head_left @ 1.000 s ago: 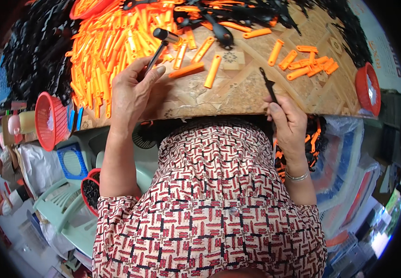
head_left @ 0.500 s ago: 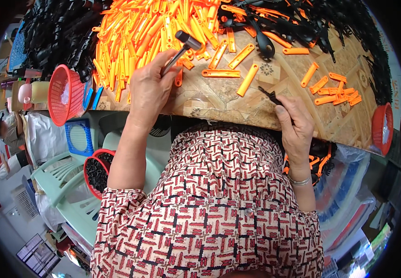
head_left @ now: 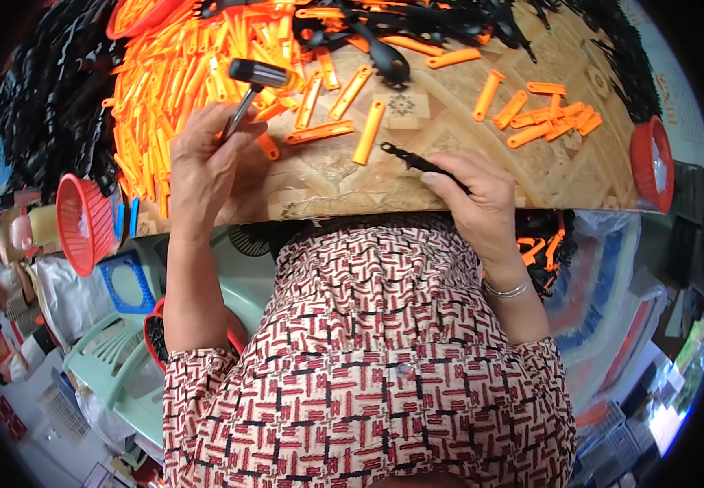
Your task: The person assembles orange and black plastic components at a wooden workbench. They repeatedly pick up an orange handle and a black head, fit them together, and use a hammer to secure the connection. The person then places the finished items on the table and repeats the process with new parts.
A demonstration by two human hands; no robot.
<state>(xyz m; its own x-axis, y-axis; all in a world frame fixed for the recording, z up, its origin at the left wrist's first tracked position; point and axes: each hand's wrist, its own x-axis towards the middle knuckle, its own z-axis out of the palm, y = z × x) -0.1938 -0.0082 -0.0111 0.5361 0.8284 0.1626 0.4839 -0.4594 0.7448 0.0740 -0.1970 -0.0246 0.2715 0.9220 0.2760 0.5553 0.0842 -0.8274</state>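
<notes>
My left hand (head_left: 204,163) is closed round the shaft of a small hammer (head_left: 257,74) with a black double-ended head, raised over the near edge of the orange heap. In my right hand (head_left: 479,198) is a slim black plastic piece (head_left: 407,156) with a notched, holed tip pointing left; its other end is hidden by my fingers. Just beyond that tip, a single orange handle sleeve (head_left: 370,132) lies on the patterned table (head_left: 311,183). A few more orange sleeves are strewn between the hammer and a black spoon head (head_left: 388,63).
A large heap of orange sleeves (head_left: 156,106) covers the left, with black utensils (head_left: 51,106) piled beyond it. More sleeves (head_left: 559,122) lie at right. Red baskets stand at the left (head_left: 83,224) and right (head_left: 653,165) edges. A green chair (head_left: 112,358) is at lower left.
The view has shifted, so the table items appear further left. My right hand has brought the black piece nearer the single orange sleeve, and more of the piece shows. The left hand still grips the hammer.
</notes>
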